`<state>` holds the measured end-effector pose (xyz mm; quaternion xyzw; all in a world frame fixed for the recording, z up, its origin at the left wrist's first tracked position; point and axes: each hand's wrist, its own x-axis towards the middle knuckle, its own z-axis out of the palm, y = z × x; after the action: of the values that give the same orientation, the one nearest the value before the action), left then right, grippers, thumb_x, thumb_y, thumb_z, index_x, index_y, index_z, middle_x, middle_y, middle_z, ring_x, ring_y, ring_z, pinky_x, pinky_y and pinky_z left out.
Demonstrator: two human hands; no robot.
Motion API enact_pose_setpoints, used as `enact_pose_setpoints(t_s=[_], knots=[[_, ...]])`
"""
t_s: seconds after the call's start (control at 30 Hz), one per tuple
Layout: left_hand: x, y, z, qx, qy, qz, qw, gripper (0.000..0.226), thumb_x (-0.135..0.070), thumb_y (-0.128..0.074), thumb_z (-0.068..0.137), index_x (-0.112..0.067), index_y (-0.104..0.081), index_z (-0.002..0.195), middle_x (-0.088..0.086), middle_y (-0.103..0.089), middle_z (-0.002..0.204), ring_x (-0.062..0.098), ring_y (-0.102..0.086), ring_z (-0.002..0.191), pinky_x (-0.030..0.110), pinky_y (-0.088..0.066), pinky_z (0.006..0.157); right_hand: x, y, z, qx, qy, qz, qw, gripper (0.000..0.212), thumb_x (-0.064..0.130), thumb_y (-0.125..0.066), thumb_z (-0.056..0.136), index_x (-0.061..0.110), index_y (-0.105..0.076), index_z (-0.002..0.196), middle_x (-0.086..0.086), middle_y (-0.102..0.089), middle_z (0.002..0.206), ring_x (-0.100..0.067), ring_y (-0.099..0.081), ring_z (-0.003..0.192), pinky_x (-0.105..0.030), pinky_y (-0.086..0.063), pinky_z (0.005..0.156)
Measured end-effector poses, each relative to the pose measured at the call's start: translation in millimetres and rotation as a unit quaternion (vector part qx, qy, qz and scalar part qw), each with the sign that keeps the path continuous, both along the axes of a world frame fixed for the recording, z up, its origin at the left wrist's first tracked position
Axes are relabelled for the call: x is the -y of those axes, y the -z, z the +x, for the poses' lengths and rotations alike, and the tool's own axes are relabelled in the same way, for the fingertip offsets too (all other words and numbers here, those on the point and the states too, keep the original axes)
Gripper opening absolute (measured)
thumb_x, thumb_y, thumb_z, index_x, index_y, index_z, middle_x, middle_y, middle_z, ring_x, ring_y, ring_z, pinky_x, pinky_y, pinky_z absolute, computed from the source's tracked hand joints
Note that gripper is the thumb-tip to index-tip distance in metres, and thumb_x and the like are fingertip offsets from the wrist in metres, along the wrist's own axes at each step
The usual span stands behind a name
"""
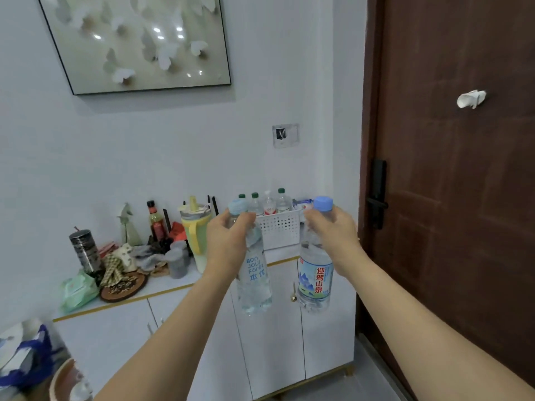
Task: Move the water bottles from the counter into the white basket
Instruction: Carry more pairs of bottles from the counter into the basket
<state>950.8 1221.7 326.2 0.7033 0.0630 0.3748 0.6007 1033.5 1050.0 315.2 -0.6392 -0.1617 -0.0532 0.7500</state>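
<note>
My left hand [228, 241] grips the neck of a clear water bottle with pale blue lettering [254, 282], held upright in the air. My right hand [330, 230] grips the neck of a second water bottle with a blue cap and a blue-green label [315, 280]. Both bottles hang in front of the cabinet, just short of the white perforated basket [279, 230]. The basket stands at the right end of the counter against the wall. Several bottles with green caps [269, 204] stand inside it.
The white counter [173, 285] carries clutter on its left: a yellow-green jug [195, 233], a sauce bottle [155, 221], a metal tumbler [85, 250], cloths and a round tray. A brown door [448, 169] stands to the right. A framed picture hangs above.
</note>
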Motion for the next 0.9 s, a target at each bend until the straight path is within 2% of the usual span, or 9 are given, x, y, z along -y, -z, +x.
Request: enact_pose_setpoints(t_s=[0.1,0.23,0.3,0.4,0.53,0.67,0.83,0.9], knots=[[-13,-3,37,0.016,-0.031,-0.03,0.999,0.015,-0.037,-0.065,0.072,-0.024,-0.065,0.063,-0.014,-0.062,0.059,0.0,-0.058,0.053,0.03,-0.047,0.058,-10,-3,38,0.004,-0.009,0.004,1.0,0.02,0.03,-0.068,0.081,0.012,-0.068,0.091,-0.007,-0.069,0.086,-0.017,-0.062,0.077,-0.034,-0.051,0.072],[-36,-10,82,0.027,-0.065,-0.043,0.997,0.016,-0.035,-0.066,0.073,-0.019,-0.063,0.069,-0.013,-0.062,0.06,0.001,-0.057,0.054,0.031,-0.046,0.06,-24,-3,82,-0.011,-0.019,0.027,0.999,0.012,0.032,-0.068,0.078,0.021,-0.066,0.081,-0.002,-0.065,0.08,-0.016,-0.06,0.072,-0.027,-0.05,0.062],[-48,-14,105,0.039,-0.078,-0.034,0.996,0.013,-0.032,-0.066,0.075,-0.02,-0.064,0.071,-0.014,-0.061,0.061,0.002,-0.056,0.056,0.031,-0.045,0.06,-32,-3,105,-0.01,-0.018,0.041,0.999,0.011,0.033,-0.068,0.079,0.023,-0.065,0.081,-0.001,-0.064,0.081,-0.016,-0.06,0.073,-0.028,-0.05,0.063],[-68,-19,140,0.069,-0.106,-0.039,0.991,0.02,-0.038,-0.064,0.075,-0.018,-0.066,0.076,-0.006,-0.063,0.07,0.011,-0.058,0.066,0.036,-0.048,0.065,-47,-7,140,0.003,-0.012,0.063,0.998,0.013,0.034,-0.068,0.081,0.022,-0.063,0.082,-0.001,-0.062,0.08,-0.016,-0.059,0.072,-0.032,-0.049,0.069],[-99,-26,196,0.106,-0.11,-0.054,0.987,0.02,-0.038,-0.064,0.076,-0.019,-0.065,0.08,0.006,-0.06,0.078,0.02,-0.055,0.073,0.041,-0.049,0.069,-77,-14,193,0.024,-0.006,0.092,0.995,0.01,0.032,-0.065,0.086,0.024,-0.06,0.088,0.004,-0.061,0.082,-0.011,-0.06,0.075,-0.029,-0.05,0.072],[-136,-30,259,0.124,-0.116,-0.066,0.983,0.019,-0.038,-0.065,0.078,-0.021,-0.064,0.084,-0.003,-0.061,0.076,0.015,-0.058,0.069,0.041,-0.051,0.068,-119,-24,249,0.051,0.019,0.092,0.994,0.01,0.036,-0.063,0.087,0.029,-0.058,0.091,0.009,-0.057,0.084,-0.008,-0.056,0.076,-0.026,-0.046,0.073],[-178,-25,336,0.124,-0.105,-0.073,0.984,0.012,-0.04,-0.066,0.081,-0.029,-0.062,0.084,-0.015,-0.062,0.072,0.011,-0.059,0.07,0.036,-0.052,0.068,-182,-39,315,0.031,0.01,0.043,0.999,0.011,0.037,-0.065,0.087,0.031,-0.059,0.094,-0.002,-0.058,0.115,-0.015,-0.059,0.101,-0.034,-0.048,0.088],[-191,-17,363,0.12,-0.105,-0.069,0.985,0.011,-0.039,-0.066,0.081,-0.03,-0.062,0.085,-0.014,-0.063,0.076,0.009,-0.059,0.071,0.033,-0.051,0.069,-202,-41,338,0.026,-0.015,0.026,0.999,0.009,0.033,-0.068,0.086,0.028,-0.061,0.09,0.001,-0.06,0.104,-0.009,-0.06,0.093,-0.028,-0.048,0.082]])
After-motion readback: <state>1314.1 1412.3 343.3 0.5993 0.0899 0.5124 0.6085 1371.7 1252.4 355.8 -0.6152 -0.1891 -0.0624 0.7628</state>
